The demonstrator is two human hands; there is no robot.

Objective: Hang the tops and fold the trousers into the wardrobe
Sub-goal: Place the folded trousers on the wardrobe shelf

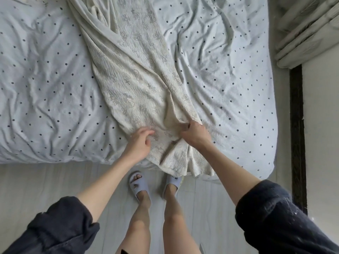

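cream trousers (pixel 139 77) on the bed (pixel 45 70), long axis running 11 to 5 o'clock — my right hand (pixel 194 133) pinches the near end; my left hand (pixel 140 143), fingers loosely spread, holds nothing, just beside at 9 o'clock.

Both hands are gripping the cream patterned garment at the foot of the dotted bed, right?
Not quite. In the head view only the right hand grips the cream patterned garment; the left hand hovers open beside it. The rest holds: it lies on the dotted bed.
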